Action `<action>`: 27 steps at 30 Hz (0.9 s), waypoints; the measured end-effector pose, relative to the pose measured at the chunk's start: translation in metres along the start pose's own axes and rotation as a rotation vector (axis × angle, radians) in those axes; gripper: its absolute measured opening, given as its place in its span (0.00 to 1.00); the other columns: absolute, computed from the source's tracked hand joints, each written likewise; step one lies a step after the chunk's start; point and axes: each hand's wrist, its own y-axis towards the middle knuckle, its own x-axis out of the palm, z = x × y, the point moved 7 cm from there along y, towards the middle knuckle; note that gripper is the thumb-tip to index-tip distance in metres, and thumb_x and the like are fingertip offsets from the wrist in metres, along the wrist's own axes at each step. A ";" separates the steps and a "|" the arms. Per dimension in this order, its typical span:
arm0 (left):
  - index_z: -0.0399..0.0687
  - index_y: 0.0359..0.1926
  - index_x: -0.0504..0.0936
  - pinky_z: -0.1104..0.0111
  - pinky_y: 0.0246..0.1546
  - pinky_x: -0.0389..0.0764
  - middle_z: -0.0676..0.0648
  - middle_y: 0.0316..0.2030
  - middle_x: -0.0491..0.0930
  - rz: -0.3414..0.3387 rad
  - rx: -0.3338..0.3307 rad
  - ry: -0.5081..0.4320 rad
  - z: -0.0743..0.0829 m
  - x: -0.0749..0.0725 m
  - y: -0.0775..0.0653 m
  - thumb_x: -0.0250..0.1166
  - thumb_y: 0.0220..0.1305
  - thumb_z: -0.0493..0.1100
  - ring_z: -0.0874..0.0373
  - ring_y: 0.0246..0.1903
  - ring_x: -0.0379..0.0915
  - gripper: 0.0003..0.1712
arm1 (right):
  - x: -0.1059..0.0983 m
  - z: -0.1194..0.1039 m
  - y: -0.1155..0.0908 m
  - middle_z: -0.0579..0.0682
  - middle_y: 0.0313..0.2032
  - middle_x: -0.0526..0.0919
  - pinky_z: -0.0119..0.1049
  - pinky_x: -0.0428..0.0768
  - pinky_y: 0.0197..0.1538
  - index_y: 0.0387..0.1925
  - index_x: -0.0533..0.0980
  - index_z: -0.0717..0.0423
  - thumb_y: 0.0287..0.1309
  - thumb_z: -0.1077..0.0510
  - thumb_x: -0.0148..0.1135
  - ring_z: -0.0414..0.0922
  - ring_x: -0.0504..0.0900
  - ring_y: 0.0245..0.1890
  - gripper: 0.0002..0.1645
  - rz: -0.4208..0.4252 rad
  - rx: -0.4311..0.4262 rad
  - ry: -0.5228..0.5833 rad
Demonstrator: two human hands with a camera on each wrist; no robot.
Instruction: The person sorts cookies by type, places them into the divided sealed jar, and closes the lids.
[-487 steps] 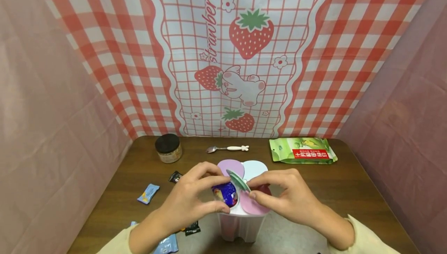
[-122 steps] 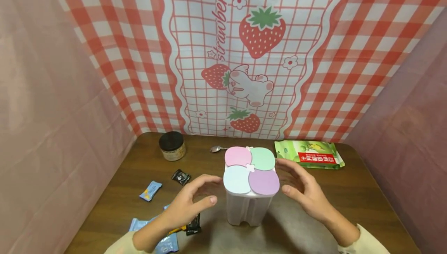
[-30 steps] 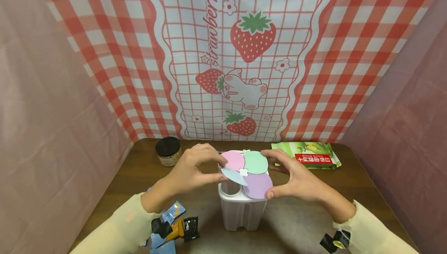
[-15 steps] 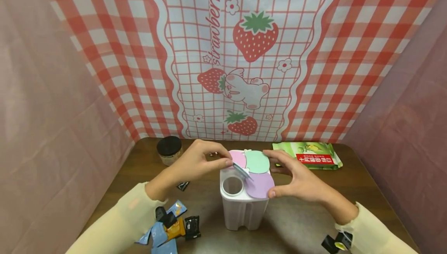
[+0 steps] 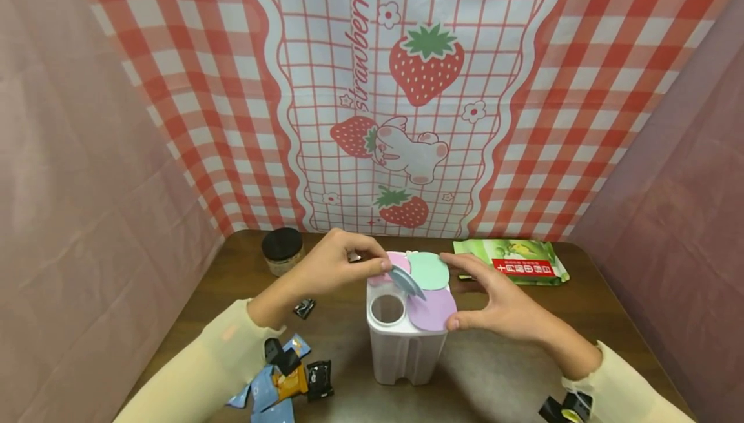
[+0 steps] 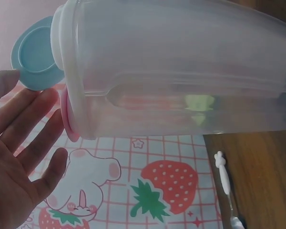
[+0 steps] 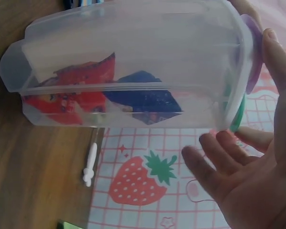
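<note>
On the table stands a translucent lidded container (image 5: pixel 407 360) with pink, green (image 5: pixel 427 269) and purple (image 5: pixel 431 310) lids lying flat. My left hand (image 5: pixel 336 267) pinches the edge of its light blue lid (image 5: pixel 409 283), tilted steeply up beside a round opening (image 5: pixel 387 309). The lid's ringed underside (image 6: pixel 37 50) shows in the left wrist view. My right hand (image 5: pixel 504 303) touches the container's right side, thumb at the purple lid, forefinger at the green one. Through the wall in the right wrist view, red packets (image 7: pixel 93 78) and a dark blue packet (image 7: pixel 145 98) show inside.
At the left lie blue packets (image 5: pixel 265 387), an orange packet (image 5: pixel 290 382) and black packets (image 5: pixel 320 379). A black-lidded jar (image 5: pixel 283 252) and a green pack (image 5: pixel 526 263) stand along the back. A white-handled spoon (image 6: pixel 222 176) lies behind the container.
Earlier the green lid was up, with a purple-blue packet at its opening. The container has since been turned and that lid closed. My left hand has swung the light blue lid up, uncovering its opening.
</note>
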 end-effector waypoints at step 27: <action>0.61 0.38 0.91 0.71 0.29 0.77 0.65 0.31 0.86 0.024 -0.005 0.003 0.000 -0.001 -0.002 0.71 0.67 0.51 0.65 0.27 0.75 0.04 | 0.012 -0.083 0.009 0.44 0.44 0.89 0.36 0.87 0.42 0.49 0.83 0.51 0.54 0.62 0.78 0.42 0.88 0.40 0.20 0.146 -0.265 -0.095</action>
